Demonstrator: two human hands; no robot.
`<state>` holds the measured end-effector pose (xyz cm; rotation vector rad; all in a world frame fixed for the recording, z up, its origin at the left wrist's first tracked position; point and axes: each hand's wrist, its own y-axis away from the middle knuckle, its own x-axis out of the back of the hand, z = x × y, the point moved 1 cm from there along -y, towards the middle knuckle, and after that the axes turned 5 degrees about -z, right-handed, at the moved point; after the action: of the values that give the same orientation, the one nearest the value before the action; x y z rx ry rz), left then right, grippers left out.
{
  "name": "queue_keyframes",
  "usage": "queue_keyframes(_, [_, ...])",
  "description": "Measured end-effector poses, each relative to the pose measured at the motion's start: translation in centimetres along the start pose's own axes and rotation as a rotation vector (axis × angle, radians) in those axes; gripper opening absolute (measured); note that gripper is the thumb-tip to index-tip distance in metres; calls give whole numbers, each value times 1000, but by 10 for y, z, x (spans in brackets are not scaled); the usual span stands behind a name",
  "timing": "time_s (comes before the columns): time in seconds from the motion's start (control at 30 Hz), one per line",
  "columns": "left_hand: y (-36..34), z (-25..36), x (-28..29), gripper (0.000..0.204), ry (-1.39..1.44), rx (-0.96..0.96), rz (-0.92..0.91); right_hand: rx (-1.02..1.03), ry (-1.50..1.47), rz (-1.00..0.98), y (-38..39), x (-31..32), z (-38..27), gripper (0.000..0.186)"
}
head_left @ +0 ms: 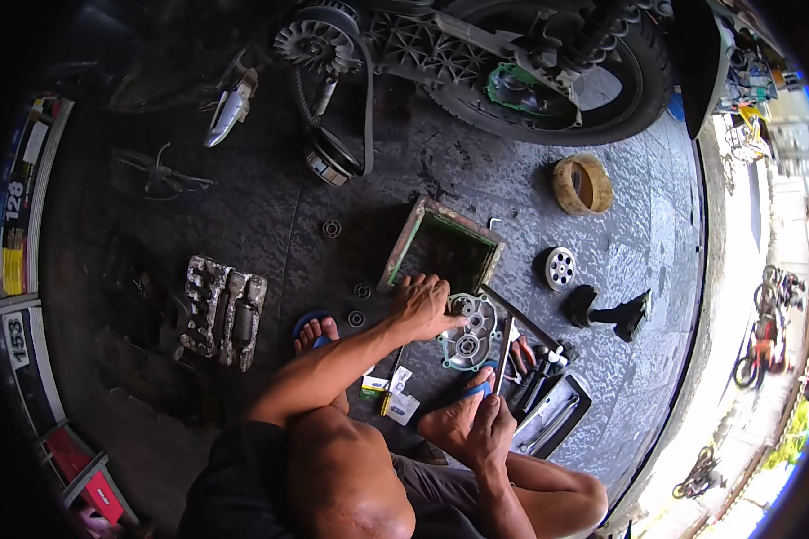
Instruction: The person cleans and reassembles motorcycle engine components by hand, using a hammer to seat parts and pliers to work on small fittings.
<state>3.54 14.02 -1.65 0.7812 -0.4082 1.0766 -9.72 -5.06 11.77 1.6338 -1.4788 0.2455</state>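
A round metal gear case cover (484,329) with bearing seats lies in front of me, beside the near corner of a worn open wooden box frame (412,232). My left hand (422,305) is at the cover's left edge, fingers curled and thumb against its upper bearing seat; the hand hides part of the cover and of the frame. Closer to my body, my right hand (491,429) is closed around the lower end of a long, slim metal bar (504,357), which points up past the cover's right side. The exact kind of bar is unclear.
A hammer (548,345), red-handled pliers (520,356) and a tool tray (555,415) lie right of my foot. Loose bearings (332,229) and small packets (401,406) dot the floor. A tape-like ring (582,184) and motorcycle wheel (548,126) are farther off.
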Motion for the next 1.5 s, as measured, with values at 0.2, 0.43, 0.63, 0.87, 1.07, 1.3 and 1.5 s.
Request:
queue_keyframes(0.2, [-4,-7,2,64,24,-27,-107,-14,-140,7,13,-13,13,61])
queue_keyframes(0.43, [-5,-3,4,62,-34,-4,-176,-47,-165,26,10,-8,-1,56])
queue_keyframes(0.63, [-3,-2,1,61,-32,-39,-163,-69,-240,23,6,-10,-10,51])
queue_keyframes(0.87, [-1,-3,-4,62,-23,-23,-174,-33,-226,12,8,-15,-7,49])
queue_keyframes(1.07, [-8,-5,-6,60,-55,-16,-136,-2,-116,4,7,-13,-11,55])
queue_keyframes(1.3, [-7,0,1,63,-19,8,-186,21,-57,39,2,-14,-4,54])
queue_keyframes(1.5, [-1,-1,1,69,59,-76,-99,43,-346,80,3,18,8,52])
